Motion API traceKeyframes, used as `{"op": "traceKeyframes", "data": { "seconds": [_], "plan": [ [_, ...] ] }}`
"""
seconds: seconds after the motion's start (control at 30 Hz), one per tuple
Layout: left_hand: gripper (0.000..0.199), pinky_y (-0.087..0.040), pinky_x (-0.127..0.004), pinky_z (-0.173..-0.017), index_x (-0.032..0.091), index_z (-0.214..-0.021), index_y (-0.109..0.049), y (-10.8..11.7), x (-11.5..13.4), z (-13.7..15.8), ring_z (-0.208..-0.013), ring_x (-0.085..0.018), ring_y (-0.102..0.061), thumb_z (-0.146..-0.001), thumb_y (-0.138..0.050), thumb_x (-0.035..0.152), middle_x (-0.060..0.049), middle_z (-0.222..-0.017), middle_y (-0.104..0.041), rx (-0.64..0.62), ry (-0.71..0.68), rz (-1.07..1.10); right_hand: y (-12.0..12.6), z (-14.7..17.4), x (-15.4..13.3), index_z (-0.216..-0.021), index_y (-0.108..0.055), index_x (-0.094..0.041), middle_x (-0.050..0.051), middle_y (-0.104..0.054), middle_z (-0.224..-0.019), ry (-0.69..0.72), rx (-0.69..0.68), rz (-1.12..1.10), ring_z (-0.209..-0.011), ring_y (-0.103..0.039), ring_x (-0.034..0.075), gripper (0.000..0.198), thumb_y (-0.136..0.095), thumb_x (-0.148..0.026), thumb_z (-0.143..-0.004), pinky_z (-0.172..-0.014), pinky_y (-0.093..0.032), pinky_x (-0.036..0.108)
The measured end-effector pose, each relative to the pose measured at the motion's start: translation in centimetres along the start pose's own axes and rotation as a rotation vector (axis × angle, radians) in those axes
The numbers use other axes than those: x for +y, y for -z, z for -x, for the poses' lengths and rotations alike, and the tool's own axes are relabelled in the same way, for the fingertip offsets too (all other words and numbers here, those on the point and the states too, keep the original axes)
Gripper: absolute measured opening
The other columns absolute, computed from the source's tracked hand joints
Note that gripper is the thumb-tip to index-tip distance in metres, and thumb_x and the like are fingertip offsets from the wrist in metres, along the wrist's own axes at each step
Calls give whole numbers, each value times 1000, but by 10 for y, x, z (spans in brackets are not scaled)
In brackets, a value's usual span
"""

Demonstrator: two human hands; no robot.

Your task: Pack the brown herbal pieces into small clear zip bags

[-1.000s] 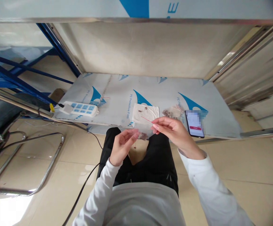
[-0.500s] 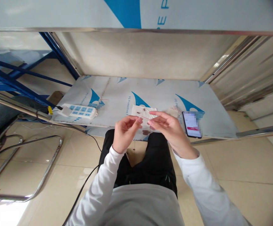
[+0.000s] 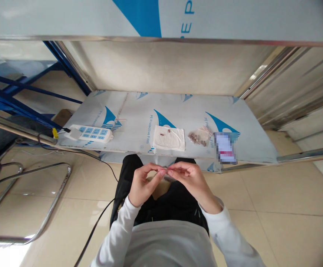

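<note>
My left hand point(image 3: 145, 184) and my right hand point(image 3: 187, 181) meet fingertip to fingertip above my lap, just in front of the shelf edge. Each is closed in a pinch of thumb and forefinger. Half a second ago a thin red thread ran between these fingers; now they cover it almost wholly, and any small part at the tips is too tiny to make out. Beyond them on the shelf lies a white cloth point(image 3: 169, 139) with a few small dark brown pieces point(image 3: 162, 134) on it. Right of it rests a clear plastic bag point(image 3: 198, 136) of brown pieces.
A phone point(image 3: 226, 148) lies at the shelf's front right. At the left end sits a white power strip point(image 3: 94, 133) with a plug and black cable. An upper shelf point(image 3: 80, 18) overhangs the film-covered lower shelf point(image 3: 139, 115). A metal-framed chair point(image 3: 47, 200) stands left.
Both hands have come down and back from over the shelf edge toward my lap, and their fingertips have closed together. The cloth and the bag are now uncovered.
</note>
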State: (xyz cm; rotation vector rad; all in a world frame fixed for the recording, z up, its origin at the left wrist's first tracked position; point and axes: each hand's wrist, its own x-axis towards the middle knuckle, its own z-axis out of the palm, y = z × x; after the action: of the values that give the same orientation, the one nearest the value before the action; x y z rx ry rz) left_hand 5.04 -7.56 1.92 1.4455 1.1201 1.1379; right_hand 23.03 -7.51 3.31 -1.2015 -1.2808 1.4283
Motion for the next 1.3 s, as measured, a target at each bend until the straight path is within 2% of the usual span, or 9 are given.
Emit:
{"op": "traceKeyframes", "data": {
  "seconds": [0.2, 0.47, 0.57, 0.77, 0.83, 1.0, 1.17, 1.23, 1.3],
  "plan": [
    [10, -54, -27, -73, 19, -82, -74, 4, 4, -1, -76, -19, -70, -80, -71, 28, -6, -81, -75, -66, -25, -131, -4, 8, 9, -90, -73, -21, 6, -75, -88, 101, 60, 222, -80, -71, 20, 19, -66, -38, -84, -75, -57, 31],
    [10, -55, -27, -70, 19, -81, -75, 1, -1, 4, -74, -19, -71, -79, -73, 28, -5, -80, -76, -10, 8, -127, -5, 11, -8, -79, -68, -20, 3, -68, -73, 255, 40, 459, -65, -62, 15, 16, -59, -28, -89, -62, -48, 25],
    [10, -55, -27, -72, 20, -81, -74, 1, -1, 5, -75, -19, -71, -79, -72, 29, -5, -81, -76, -18, 24, -106, -5, 12, -10, -79, -68, -20, 3, -68, -73, 258, 48, 442, -65, -61, 15, 17, -59, -29, -89, -63, -48, 26],
    [12, -53, -26, -71, 17, -81, -72, 5, -3, 6, -74, -17, -68, -81, -70, 29, -6, -78, -74, -12, 24, -54, 0, 12, 3, -89, -69, -19, 5, -74, -87, -9, -73, 79, -82, -70, 19, 19, -66, -37, -84, -75, -55, 27],
    [13, -53, -25, -71, 16, -80, -70, 6, -3, 7, -73, -17, -67, -81, -70, 29, -6, -78, -73, -5, 32, -58, 1, 13, 8, -89, -68, -18, 6, -73, -86, -30, -57, 31, -81, -69, 19, 21, -67, -38, -83, -74, -55, 27],
    [15, -53, -26, -73, 16, -87, -72, 5, -2, 9, -76, -17, -69, -80, -70, 30, -7, -83, -74, -80, 76, -76, -4, 15, 9, -86, -70, -19, 5, -73, -83, 84, 22, 230, -74, -67, 17, 18, -64, -36, -86, -68, -53, 26],
    [13, -52, -24, -70, 17, -83, -73, 7, 2, 2, -72, -16, -68, -82, -68, 29, -6, -79, -74, -19, 32, -169, -12, 5, -4, -81, -68, -19, 3, -71, -76, 237, 68, 426, -67, -64, 14, 14, -60, -29, -88, -65, -49, 24],
    [13, -52, -24, -68, 17, -83, -73, 9, 6, -5, -72, -17, -68, -82, -68, 29, -6, -78, -74, 20, 2, -178, -14, -2, -8, -82, -68, -20, 2, -71, -77, 259, 83, 404, -68, -64, 14, 14, -61, -30, -88, -66, -49, 24],
    [13, -52, -24, -67, 17, -81, -73, 13, 11, -11, -70, -17, -68, -81, -69, 29, -6, -76, -74, 48, -30, -185, -14, -9, -10, -92, -68, -20, 3, -73, -84, 218, 70, 279, -74, -67, 15, 15, -63, -33, -87, -68, -51, 24]
  ]
}}
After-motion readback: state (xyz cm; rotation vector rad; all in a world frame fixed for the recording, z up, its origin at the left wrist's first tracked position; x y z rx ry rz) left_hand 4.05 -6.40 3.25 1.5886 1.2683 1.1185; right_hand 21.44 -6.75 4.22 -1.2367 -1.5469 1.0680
